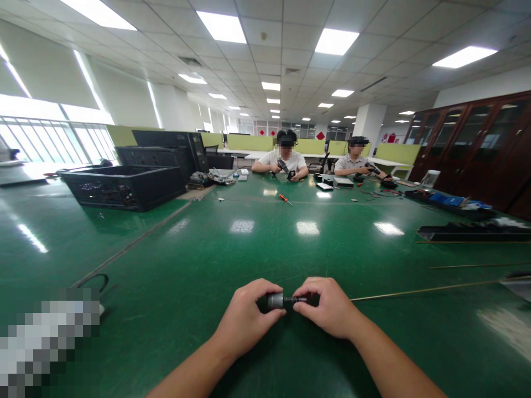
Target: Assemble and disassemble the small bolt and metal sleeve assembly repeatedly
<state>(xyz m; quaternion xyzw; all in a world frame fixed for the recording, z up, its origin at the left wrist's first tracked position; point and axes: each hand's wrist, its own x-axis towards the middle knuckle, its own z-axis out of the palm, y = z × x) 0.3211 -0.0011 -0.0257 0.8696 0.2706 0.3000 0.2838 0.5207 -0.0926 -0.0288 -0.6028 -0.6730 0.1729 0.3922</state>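
Note:
Low in the head view, my left hand point(246, 312) is closed around a short black cylinder with a silver-grey collar point(275, 300). A thin dark shaft point(289, 301) runs from that collar toward my right hand point(332, 309). The right fingers are closed on a dark piece point(313, 299) at the shaft's other end. Both parts line up roughly level, just above the green table point(199, 265). Whether they are one joined tool or two pieces, I cannot tell, since my fingers cover much of them.
A thin brass-coloured rod point(415, 289) extends right from behind my right hand. Black computer cases point(124, 185) stand at the far left. An orange screwdriver point(284, 198) lies mid-table. Two people point(292, 160) work across from me. Black trays point(450, 205) sit on the right.

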